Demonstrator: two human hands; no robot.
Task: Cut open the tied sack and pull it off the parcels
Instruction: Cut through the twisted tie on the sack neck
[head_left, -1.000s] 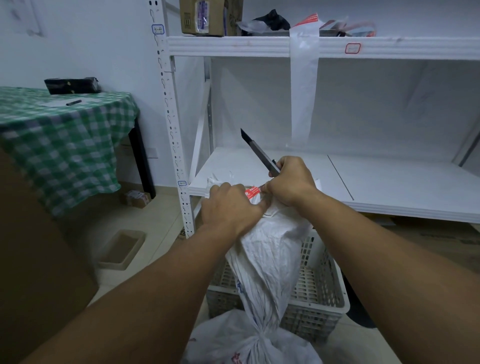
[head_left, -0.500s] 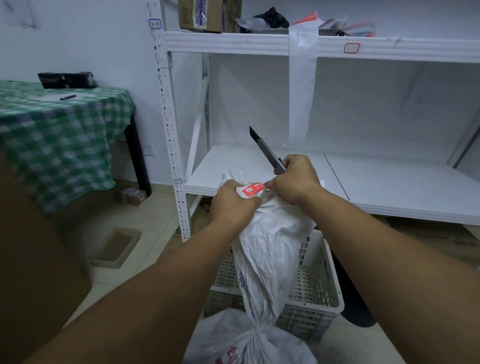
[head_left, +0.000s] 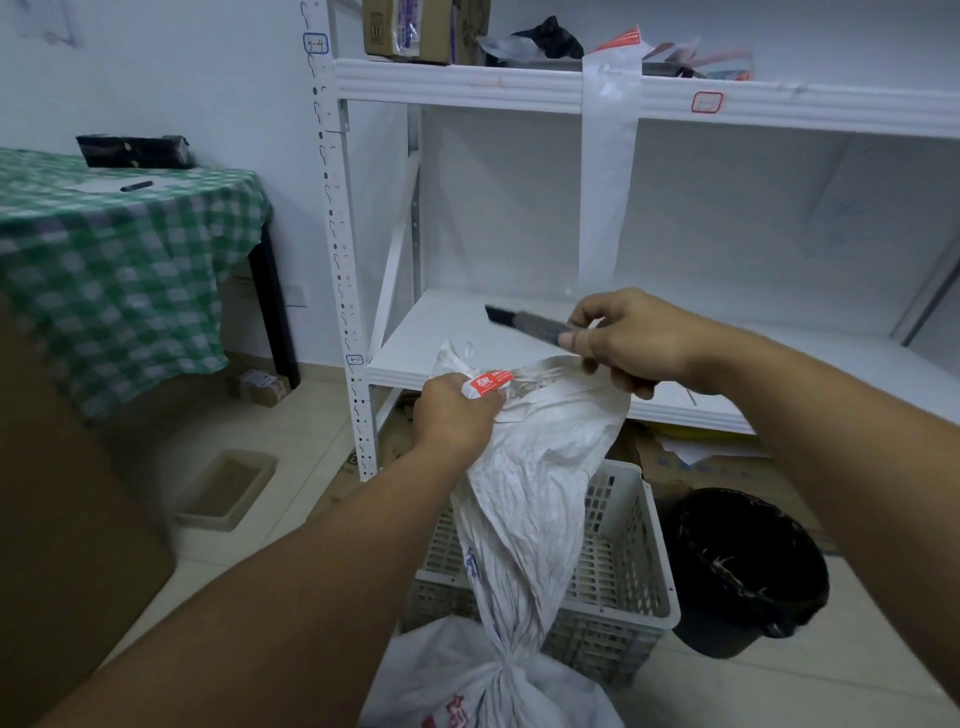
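- The left hand (head_left: 457, 410) has its grip closed tight on the top of the sack (head_left: 530, 493), with the fingers curled round the bunched cloth and a red label (head_left: 488, 382).
- The right hand (head_left: 628, 338) has its grip wrapped round a knife (head_left: 524, 319). The blade points left, above the sack's mouth.
- Most of the knife's handle is hidden inside the fist, and the blade is blurred.
- I cannot tell whether the right hand's lower fingers also pinch the sack's upper edge.
- The sack is white, woven and heavily creased. It hangs from the left hand in front of a white basket (head_left: 634, 561) and narrows to a tie (head_left: 511, 670) low down.
- Below the tie the sack bulges and shows red print, and the picture's bottom edge cuts it off. What it holds is hidden.
- A black bin (head_left: 748, 566) stands on the floor just right of the basket.
- A white shelf (head_left: 441, 332) stands behind the hands, and a surface under a green checked cloth (head_left: 119, 260) is at the far left.
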